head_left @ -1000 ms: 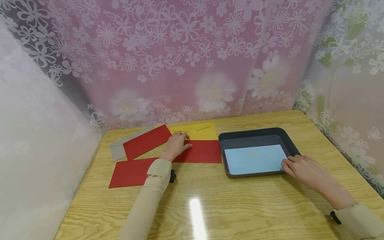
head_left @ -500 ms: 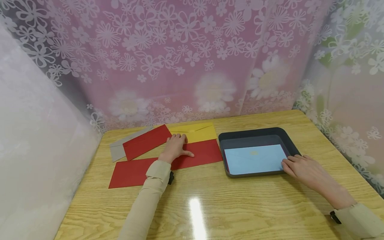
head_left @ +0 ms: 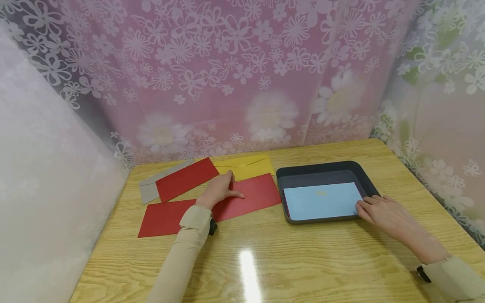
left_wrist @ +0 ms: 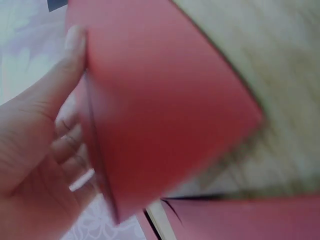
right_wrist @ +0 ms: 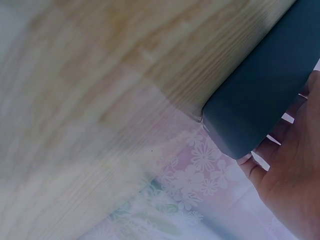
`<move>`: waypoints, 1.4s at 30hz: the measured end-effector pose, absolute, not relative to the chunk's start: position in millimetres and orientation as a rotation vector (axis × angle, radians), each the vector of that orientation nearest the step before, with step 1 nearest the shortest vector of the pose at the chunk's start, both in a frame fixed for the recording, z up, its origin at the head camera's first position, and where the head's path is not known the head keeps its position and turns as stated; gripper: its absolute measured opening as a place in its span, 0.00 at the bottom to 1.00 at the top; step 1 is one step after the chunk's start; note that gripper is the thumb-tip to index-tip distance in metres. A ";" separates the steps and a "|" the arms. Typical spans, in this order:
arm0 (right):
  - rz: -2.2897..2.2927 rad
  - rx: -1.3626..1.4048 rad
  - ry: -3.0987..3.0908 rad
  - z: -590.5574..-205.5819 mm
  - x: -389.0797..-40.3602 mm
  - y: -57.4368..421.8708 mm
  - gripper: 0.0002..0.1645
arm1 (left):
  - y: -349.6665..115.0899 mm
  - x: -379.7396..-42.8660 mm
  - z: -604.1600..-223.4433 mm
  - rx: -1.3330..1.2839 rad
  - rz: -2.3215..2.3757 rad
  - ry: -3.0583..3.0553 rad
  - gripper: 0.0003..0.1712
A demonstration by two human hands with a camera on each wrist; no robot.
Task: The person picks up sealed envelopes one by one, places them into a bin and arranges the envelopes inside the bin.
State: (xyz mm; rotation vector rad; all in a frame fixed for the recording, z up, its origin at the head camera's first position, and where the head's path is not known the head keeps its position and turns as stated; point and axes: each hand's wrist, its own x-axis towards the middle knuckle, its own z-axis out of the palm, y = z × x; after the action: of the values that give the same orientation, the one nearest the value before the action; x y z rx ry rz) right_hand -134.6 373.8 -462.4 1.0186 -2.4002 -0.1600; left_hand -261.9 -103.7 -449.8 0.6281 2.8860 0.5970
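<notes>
My left hand (head_left: pixel 217 189) pinches the left part of a red envelope (head_left: pixel 257 193). In the left wrist view its thumb lies along the edge of the envelope (left_wrist: pixel 160 100), with the other fingers on the far side; that edge is raised off the table. My right hand (head_left: pixel 390 216) holds the near right corner of a dark grey tray (head_left: pixel 314 179), its fingers over the rim. The right wrist view has these fingers curled at the tray's side wall (right_wrist: pixel 265 95). Inside the tray lies a light blue envelope (head_left: pixel 322 202), a sliver of red showing under it.
A yellow envelope (head_left: pixel 250 166) lies behind the held one. To the left are a tilted red envelope (head_left: pixel 185 179) overlapping a grey envelope (head_left: pixel 149 191), and another red envelope (head_left: pixel 163 219) partly behind the left forearm. Flowered curtains (head_left: pixel 235 84) hang round the wooden table (head_left: pixel 295 261).
The left hand has taken hold of the red envelope and shifted slightly left and toward me. The envelope has turned, its left end coming nearer and its surface catching light. Right hand and tray are unchanged.
</notes>
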 end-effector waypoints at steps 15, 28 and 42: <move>-0.103 0.957 -2.481 -461.7 -130.2 374.7 0.31 | -100.6 -259.2 -438.3 0.904 0.477 3.328 0.14; -0.115 0.970 -2.451 -462.5 -131.7 374.2 0.33 | -87.3 -256.1 -404.9 1.074 0.311 3.527 0.15; -0.095 0.980 -2.418 -462.9 -134.1 372.4 0.33 | -72.9 -254.2 -368.6 1.104 0.236 3.622 0.15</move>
State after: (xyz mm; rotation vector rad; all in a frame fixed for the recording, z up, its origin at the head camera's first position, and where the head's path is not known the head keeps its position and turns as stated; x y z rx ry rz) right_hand -134.1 372.4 -462.9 0.9795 -2.4182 -0.0946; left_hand -254.2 -72.9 -368.6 1.1043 3.6218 0.2356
